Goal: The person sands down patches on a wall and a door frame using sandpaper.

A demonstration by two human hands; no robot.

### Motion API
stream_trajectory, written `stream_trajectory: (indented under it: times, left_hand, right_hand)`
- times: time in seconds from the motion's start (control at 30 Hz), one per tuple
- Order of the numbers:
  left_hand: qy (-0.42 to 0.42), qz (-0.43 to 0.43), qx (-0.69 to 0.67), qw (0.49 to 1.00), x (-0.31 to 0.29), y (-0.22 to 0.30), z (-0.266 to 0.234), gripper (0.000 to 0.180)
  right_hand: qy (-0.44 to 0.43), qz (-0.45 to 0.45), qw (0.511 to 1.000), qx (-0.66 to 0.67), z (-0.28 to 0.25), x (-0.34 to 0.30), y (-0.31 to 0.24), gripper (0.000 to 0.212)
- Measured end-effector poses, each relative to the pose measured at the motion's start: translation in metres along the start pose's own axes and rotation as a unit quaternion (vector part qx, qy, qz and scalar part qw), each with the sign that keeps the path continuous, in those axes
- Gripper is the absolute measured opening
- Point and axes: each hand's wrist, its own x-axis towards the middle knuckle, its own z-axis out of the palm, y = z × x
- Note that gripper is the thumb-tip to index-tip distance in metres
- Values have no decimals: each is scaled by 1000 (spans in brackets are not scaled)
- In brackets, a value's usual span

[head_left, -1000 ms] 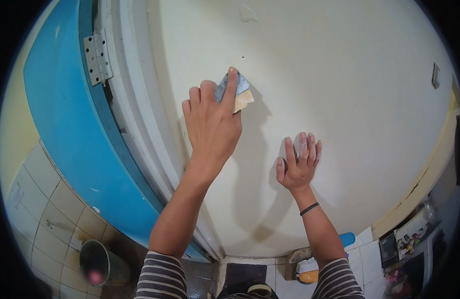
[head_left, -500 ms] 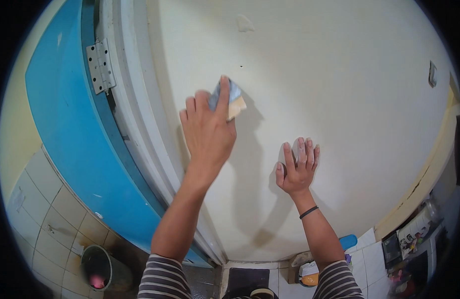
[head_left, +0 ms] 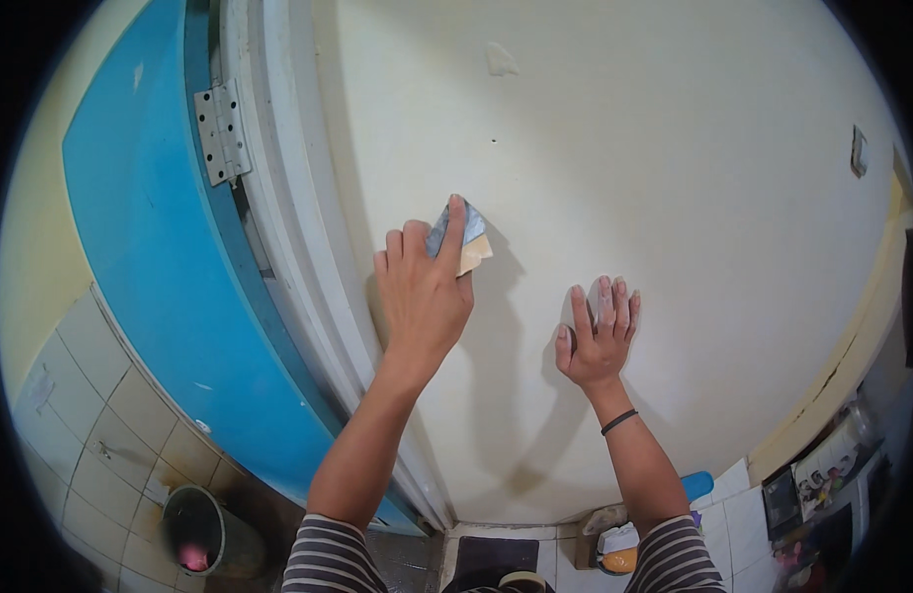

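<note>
My left hand (head_left: 425, 287) grips a folded piece of sandpaper (head_left: 473, 253), grey-blue on one part and tan on the other. It presses the piece to the cream wall (head_left: 674, 178), with the index finger laid along its top. Lower and to the right, my right hand (head_left: 597, 341) rests on the same wall with its fingers apart and nothing in it. Pale dust shows on its fingers. A small dark hole (head_left: 494, 141) and an irregular pale patch (head_left: 501, 59) mark the wall above my left hand.
To the left stand a white door frame (head_left: 293, 198) and a blue door (head_left: 150, 198) on a metal hinge (head_left: 222, 131). A bucket (head_left: 194, 539) with something pink inside is at lower left. A dark mat (head_left: 496, 561) lies below. A metal fitting (head_left: 859, 151) is at far right.
My left hand has moved down the wall with the sandpaper. My right hand stays in its place on the wall. The view has shifted slightly.
</note>
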Motion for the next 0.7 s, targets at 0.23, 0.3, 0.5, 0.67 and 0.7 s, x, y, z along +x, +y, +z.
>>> stream_trajectory:
  times: [0.23,0.3,0.5,0.67,0.7]
  left_hand:
    - [54,27,9,998,37,-2,-6,71]
    - [58,25,5,998,23,-1,-1,71]
    - [44,16,17,999,32,-5,-9,71]
    - [51,16,27,998,25,-4,-7,69]
    - [51,15,27,998,15,-5,-5,69]
  right_hand:
    - [9,-15,1000,8,2,1,0,51]
    - [5,-14,1000,8,0,1,0,51]
    - [-2,-10,1000,6,1,-4,-1,51]
    - [-5,-5,1000,2,0,-1,0,50]
    - [-7,-5,1000,2,0,0,1,50]
